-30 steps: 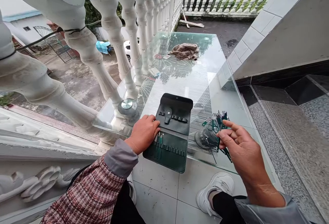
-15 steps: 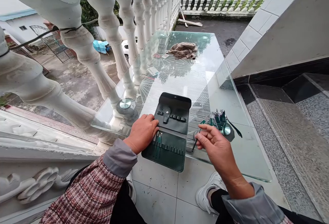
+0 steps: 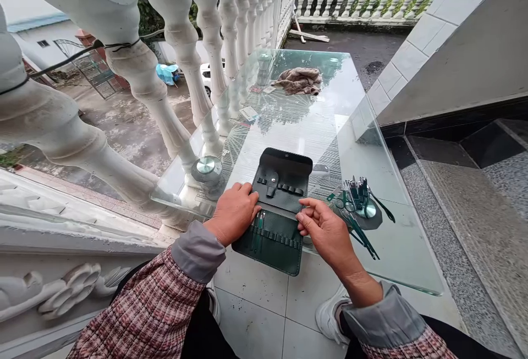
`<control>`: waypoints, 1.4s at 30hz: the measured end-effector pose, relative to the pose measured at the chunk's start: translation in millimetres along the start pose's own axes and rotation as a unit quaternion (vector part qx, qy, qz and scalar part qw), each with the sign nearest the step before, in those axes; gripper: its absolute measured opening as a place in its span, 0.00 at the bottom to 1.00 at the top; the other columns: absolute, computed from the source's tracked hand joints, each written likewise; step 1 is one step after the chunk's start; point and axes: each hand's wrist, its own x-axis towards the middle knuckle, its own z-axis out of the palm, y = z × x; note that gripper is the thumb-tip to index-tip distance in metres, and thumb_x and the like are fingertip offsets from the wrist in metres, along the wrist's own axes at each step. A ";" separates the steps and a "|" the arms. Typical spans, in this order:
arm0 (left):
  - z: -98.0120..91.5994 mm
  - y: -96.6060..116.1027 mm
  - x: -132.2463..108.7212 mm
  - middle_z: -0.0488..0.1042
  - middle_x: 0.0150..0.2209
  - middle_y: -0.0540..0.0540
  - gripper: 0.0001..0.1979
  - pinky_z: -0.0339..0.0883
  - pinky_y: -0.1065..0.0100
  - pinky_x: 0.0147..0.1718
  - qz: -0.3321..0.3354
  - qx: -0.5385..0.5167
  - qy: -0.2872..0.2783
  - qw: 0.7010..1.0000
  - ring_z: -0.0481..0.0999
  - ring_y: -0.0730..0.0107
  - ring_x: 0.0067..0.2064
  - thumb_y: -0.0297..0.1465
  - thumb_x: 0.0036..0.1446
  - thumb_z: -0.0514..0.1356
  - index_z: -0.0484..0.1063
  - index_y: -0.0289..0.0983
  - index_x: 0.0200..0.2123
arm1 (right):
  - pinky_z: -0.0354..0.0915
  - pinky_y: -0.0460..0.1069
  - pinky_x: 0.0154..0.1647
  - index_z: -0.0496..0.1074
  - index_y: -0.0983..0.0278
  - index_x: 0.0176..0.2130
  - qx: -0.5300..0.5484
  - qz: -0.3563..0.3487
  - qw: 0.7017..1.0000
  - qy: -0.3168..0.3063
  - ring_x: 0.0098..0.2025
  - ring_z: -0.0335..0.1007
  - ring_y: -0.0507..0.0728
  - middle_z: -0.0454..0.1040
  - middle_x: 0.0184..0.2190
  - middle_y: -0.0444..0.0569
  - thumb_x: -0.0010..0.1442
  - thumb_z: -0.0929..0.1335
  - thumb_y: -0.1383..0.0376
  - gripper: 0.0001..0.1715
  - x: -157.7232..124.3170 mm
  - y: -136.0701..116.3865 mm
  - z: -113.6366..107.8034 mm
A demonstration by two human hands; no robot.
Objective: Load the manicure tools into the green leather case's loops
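Observation:
An open dark green tool case [image 3: 277,210] with elastic loops lies on the near end of a glass table [image 3: 305,122]. My left hand [image 3: 233,211] presses on the case's left edge, fingers curled, next to two slim tools in the loops. My right hand [image 3: 325,230] is at the case's right edge, fingers pinched on a thin tool that I can barely make out. A pile of small green and metal tools [image 3: 358,199] lies on the glass to the right of that hand.
A crumpled brown cloth [image 3: 300,80] lies at the table's far end, with small cards [image 3: 248,113] near the left edge. White balusters [image 3: 181,56] run along the left. A tiled wall [image 3: 454,34] and a dark step rise on the right. My white shoe [image 3: 330,315] is below.
My right hand has left the pile of tools and moved left to the case's right edge. The left hand has stayed on the case.

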 end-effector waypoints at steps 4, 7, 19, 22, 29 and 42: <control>0.2 2.3 0.8 0.68 0.43 0.43 0.11 0.64 0.63 0.39 0.000 0.009 -0.002 1.000 0.66 0.59 0.43 0.37 0.60 0.56 0.71 0.35 0.40 | 0.67 0.51 0.32 0.69 0.63 0.43 -0.133 -0.068 0.989 0.000 0.29 0.68 0.55 0.71 0.29 0.47 0.57 0.63 0.58 0.16 3.0 -1.4 -3.7; -0.4 3.6 0.7 0.68 0.43 0.43 0.11 0.64 0.63 0.38 -0.001 0.013 -0.007 1.000 0.66 0.59 0.43 0.37 0.60 0.57 0.71 0.35 0.40 | 0.64 0.52 0.38 0.71 0.63 0.39 -0.237 -0.163 0.958 0.024 0.36 0.68 0.57 0.72 0.33 0.51 0.60 0.61 0.60 0.13 3.7 -1.0 -4.6; -0.8 4.0 0.5 0.68 0.43 0.42 0.10 0.64 0.63 0.38 -0.007 0.011 -0.002 1.000 0.66 0.60 0.43 0.36 0.60 0.57 0.70 0.36 0.40 | 0.62 0.51 0.39 0.73 0.63 0.35 -0.370 -0.295 0.881 -0.005 0.38 0.64 0.56 0.70 0.34 0.51 0.63 0.59 0.66 0.15 -9.8 -0.3 -4.3; -1.5 3.8 0.9 0.68 0.43 0.42 0.10 0.64 0.63 0.39 -0.005 0.010 0.001 1.000 0.66 0.60 0.44 0.36 0.60 0.56 0.71 0.36 0.39 | 0.62 0.51 0.39 0.74 0.63 0.35 -0.384 -0.302 0.873 0.005 0.38 0.64 0.57 0.70 0.33 0.52 0.63 0.58 0.67 0.16 -15.4 -1.5 -1.5; -2.9 3.4 0.9 0.68 0.43 0.42 0.11 0.64 0.63 0.40 -0.004 0.013 0.004 1.000 0.66 0.59 0.44 0.36 0.61 0.55 0.71 0.35 0.42 | 0.62 0.52 0.44 0.72 0.63 0.43 -0.364 -0.282 0.881 0.106 0.42 0.66 0.58 0.73 0.38 0.52 0.63 0.60 0.64 0.14 -12.0 0.8 -44.8; -1.8 4.1 2.3 0.68 0.42 0.42 0.10 0.63 0.65 0.38 -0.012 0.015 0.022 1.000 0.67 0.60 0.43 0.35 0.62 0.55 0.71 0.36 0.40 | 0.57 0.49 0.30 0.70 0.60 0.31 -0.482 -0.118 0.862 0.108 0.34 0.66 0.57 0.72 0.31 0.48 0.58 0.60 0.64 0.10 -8.1 36.8 -97.7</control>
